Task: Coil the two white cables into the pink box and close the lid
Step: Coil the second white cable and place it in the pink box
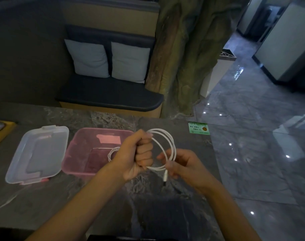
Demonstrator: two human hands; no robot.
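The pink box (78, 153) stands open on the dark stone table, with one coiled white cable (111, 152) lying inside near its right wall. Its clear lid (38, 153) lies flat to the box's left. My left hand (139, 153) is a fist around a second white cable (167, 145), which forms several loops just right of the box. My right hand (181, 164) pinches the lower part of those loops near the plug end (165, 178), which hangs down.
A green card (198, 128) lies near the table's right edge. A wooden tray (0, 131) sits at the far left. Beyond the table are a bench with two grey cushions (110, 60) and a tree-trunk pillar (179, 58).
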